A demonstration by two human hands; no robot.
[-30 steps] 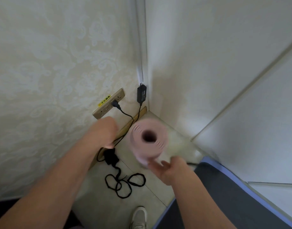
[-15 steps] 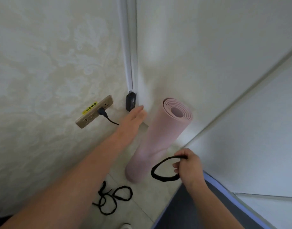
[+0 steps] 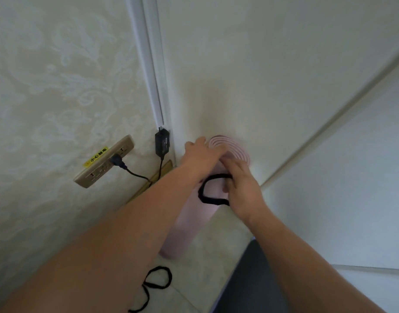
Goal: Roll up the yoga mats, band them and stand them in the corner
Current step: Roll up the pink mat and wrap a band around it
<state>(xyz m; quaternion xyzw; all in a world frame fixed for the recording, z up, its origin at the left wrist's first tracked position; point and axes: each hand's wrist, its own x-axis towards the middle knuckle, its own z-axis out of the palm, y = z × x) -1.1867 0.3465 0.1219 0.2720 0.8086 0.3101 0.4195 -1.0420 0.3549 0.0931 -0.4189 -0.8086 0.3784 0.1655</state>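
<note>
From the head view I am seeing the pink rolled mat point(image 3: 189, 222) standing on end in the corner, its long axis running from the floor tiles up toward the wall, leaning a little so the spiral top end is resting against the white wall point(image 3: 261, 75). My left hand point(image 3: 203, 157) is lying over the top end of the roll, fingers fairly straight and touching the rim. My right hand point(image 3: 243, 186) is sitting just beside it on the roll's right side, fingers curled and pinching a black band point(image 3: 207, 197), whose loop is hanging in front of the upper part of the roll. More black cord point(image 3: 156, 283) is lying on the floor near the roll's base, beside a dark mat point(image 3: 250, 285)
</note>
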